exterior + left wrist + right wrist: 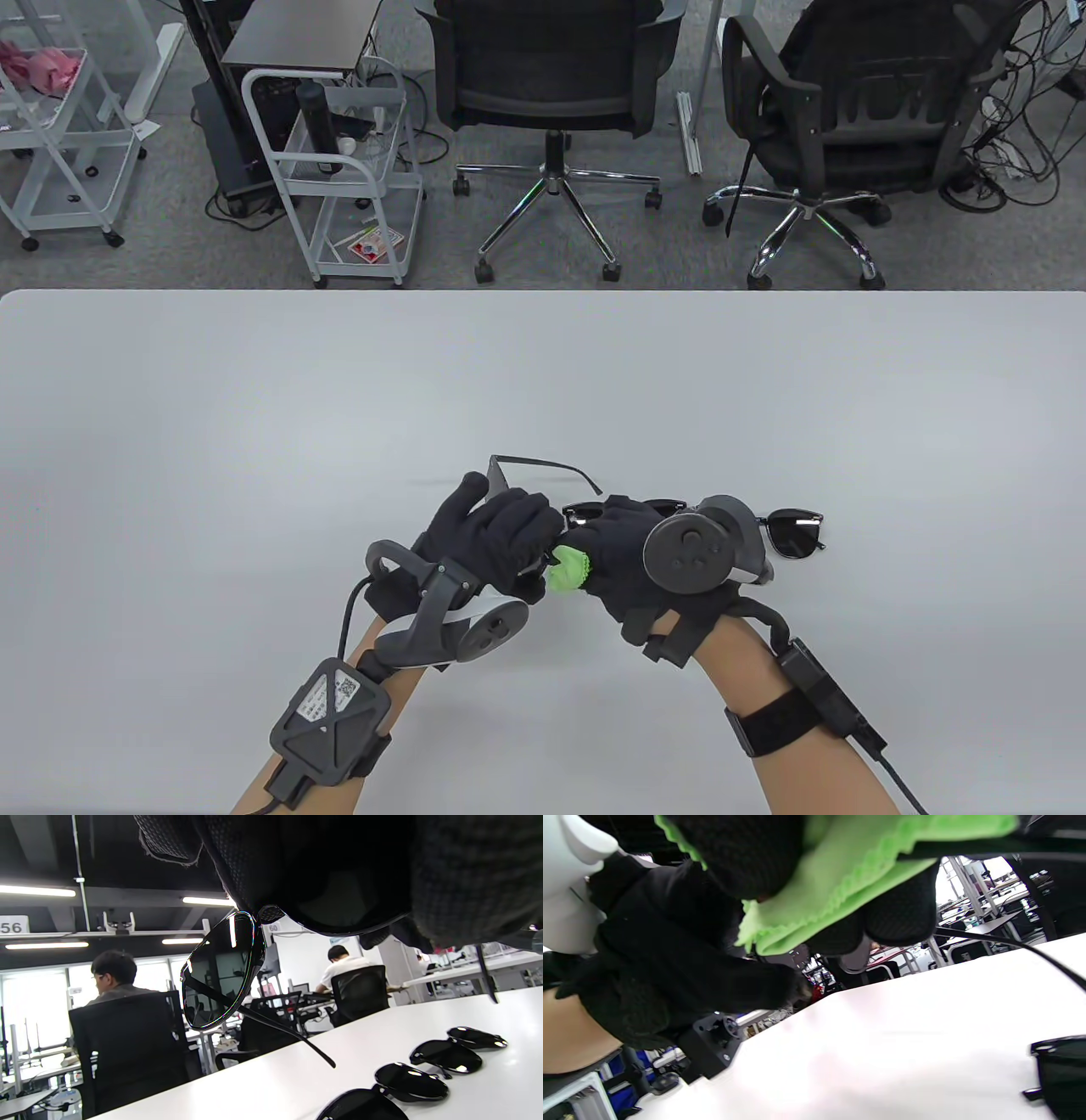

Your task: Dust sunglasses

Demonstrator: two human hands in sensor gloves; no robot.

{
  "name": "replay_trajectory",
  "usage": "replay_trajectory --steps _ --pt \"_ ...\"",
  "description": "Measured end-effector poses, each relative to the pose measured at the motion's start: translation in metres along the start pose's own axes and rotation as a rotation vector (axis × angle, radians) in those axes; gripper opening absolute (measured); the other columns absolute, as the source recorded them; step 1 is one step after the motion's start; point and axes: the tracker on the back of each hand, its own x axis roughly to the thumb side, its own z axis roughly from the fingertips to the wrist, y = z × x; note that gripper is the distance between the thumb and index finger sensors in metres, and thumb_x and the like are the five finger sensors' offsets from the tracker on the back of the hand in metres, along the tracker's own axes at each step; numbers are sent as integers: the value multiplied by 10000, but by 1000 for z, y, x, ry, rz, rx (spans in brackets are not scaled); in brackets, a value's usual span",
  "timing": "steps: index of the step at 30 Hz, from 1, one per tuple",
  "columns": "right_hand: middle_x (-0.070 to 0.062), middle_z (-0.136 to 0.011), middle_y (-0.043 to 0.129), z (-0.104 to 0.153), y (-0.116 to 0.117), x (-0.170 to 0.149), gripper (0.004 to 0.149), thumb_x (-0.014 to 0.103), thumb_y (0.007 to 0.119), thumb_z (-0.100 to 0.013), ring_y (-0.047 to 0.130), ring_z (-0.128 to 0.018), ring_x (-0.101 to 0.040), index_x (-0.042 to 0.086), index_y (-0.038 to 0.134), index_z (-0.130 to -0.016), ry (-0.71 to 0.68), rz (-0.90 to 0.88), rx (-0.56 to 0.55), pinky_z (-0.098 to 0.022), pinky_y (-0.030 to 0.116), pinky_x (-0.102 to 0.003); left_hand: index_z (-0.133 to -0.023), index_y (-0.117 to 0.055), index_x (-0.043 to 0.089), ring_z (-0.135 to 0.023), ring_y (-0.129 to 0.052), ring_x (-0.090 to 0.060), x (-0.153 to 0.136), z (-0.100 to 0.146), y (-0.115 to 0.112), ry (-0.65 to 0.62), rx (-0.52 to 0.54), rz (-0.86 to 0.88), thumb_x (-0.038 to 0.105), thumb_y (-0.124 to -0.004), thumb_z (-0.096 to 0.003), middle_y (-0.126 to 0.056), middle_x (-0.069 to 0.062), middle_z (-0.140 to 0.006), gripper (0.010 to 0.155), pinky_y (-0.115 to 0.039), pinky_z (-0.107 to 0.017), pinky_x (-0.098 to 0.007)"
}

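My left hand [509, 526] grips a pair of black sunglasses [534, 465] above the table, one temple arm sticking out to the far right. In the left wrist view one dark lens [220, 971] hangs free below my fingers [297, 866]; the other lens is mostly covered by gloves. My right hand [607, 543] holds a green cloth [567, 570] bunched in its fingers, right against the left hand and the held sunglasses. The cloth [848, 870] fills the top of the right wrist view, next to the left glove [670, 963].
Two more pairs of black sunglasses lie on the white table [254, 407] behind my right hand, one at the right [797, 531] and one partly hidden [585, 512]. They also show in the left wrist view [445, 1056]. Office chairs [551, 76] and carts [339, 170] stand beyond the far edge.
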Motion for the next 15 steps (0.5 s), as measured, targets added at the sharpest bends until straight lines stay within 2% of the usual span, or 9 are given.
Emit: replay_trajectory --steps 3,7,15 --pt "-68 -625 1045 6 -9 -17 434 357 836 -410 1040 -553 -303 109 941 -751 47 29 15 -598 656 -667 -947 -601 495 -958 -926 -2 -18 4 2 56 4 37 707 -927 -195 -745 242 -1019 846 -649 -812 -427" --pt "-77 -627 1046 18 -18 -43 429 349 836 -414 1039 -554 -311 107 943 -752 132 -69 -3 -597 643 -679 -970 -593 500 -971 -917 -13 -33 9 0 113 -5 87 694 -919 -205 -733 230 -1036 855 -661 -809 -421" --pt "-92 -643 1037 20 -12 -40 428 334 834 -424 1026 -574 -335 93 935 -763 132 -156 -10 -593 630 -696 -986 -569 489 -986 -914 -47 -26 8 4 98 -1 84 651 -918 -223 -722 213 -1050 855 -683 -795 -406"
